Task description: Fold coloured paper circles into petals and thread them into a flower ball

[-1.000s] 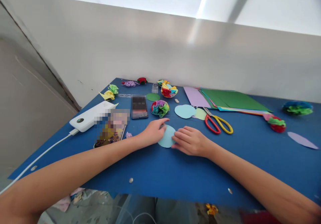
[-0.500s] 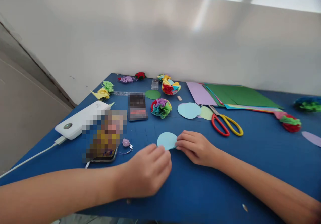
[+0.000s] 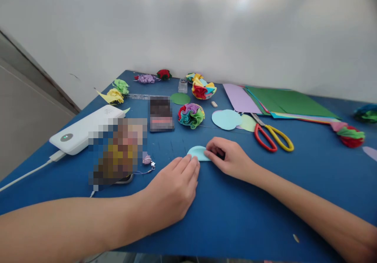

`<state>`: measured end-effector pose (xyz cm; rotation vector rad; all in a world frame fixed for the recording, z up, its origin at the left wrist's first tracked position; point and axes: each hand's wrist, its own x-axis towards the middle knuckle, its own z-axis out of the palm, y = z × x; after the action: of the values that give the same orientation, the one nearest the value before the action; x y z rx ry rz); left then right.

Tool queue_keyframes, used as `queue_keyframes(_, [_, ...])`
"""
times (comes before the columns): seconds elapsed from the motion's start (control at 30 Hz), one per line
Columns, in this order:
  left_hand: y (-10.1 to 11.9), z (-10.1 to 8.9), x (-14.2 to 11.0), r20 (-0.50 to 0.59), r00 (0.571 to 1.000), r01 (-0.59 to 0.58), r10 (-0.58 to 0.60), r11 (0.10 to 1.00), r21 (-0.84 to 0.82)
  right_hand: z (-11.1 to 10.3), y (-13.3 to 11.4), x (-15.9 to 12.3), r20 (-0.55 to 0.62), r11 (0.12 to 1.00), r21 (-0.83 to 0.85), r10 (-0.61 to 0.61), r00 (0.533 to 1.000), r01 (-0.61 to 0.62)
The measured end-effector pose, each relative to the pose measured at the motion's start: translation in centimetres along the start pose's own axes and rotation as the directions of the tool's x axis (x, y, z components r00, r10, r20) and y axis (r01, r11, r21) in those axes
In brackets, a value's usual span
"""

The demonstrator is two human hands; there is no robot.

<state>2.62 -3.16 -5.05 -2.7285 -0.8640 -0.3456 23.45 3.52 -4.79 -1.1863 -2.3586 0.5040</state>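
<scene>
Blue paper [image 3: 198, 152] seems half-folded, in from the front edge of the table [image 3: 235, 223]; it is pinched by the right hand [image 3: 231, 157]; it is touched by the left hand [image 3: 173, 186], fingers together, grip unclear; careful pressing seems needed.

Cannot read the pixelated far phone [image 3: 161, 114] or near phone [image 3: 119, 157]. Cannot see the light-blue paper [image 3: 198, 152] beneath left hand [image 3: 175, 188] and right hand [image 3: 231, 157] fingertips. Cut off at right: blurred blue-green flower [image 3: 366, 114], purple paper [image 3: 371, 152].
</scene>
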Motion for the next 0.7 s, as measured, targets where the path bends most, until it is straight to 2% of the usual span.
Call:
queue_keyframes(0.17, [0.0, 0.0, 0.3, 0.025, 0.998, 0.056, -0.055, 0.998, -0.034, 0.2, 0.0, 0.2, -0.004, 0.998, -0.006, 0.067, 0.998, -0.067])
queue_keyframes(0.37, [-0.3, 0.0, 0.4, 0.047, 0.996, 0.084, -0.081, 0.994, -0.071, 0.3, 0.0, 0.2, -0.006, 0.996, -0.004, 0.086, 0.996, -0.086])
queue_keyframes(0.57, [-0.6, -0.6, 1.0, 0.122, 0.987, 0.119, -0.106, 0.987, -0.104, 0.7, -0.5, 0.0, -0.048, 0.991, -0.104, 0.083, 0.995, -0.088])
queue_keyframes(0.7, [-0.7, -0.7, 1.3, 0.107, 0.986, 0.135, -0.126, 0.988, -0.079, 0.8, -0.9, 0.0, -0.043, 0.985, -0.147, 0.083, 0.996, -0.089])
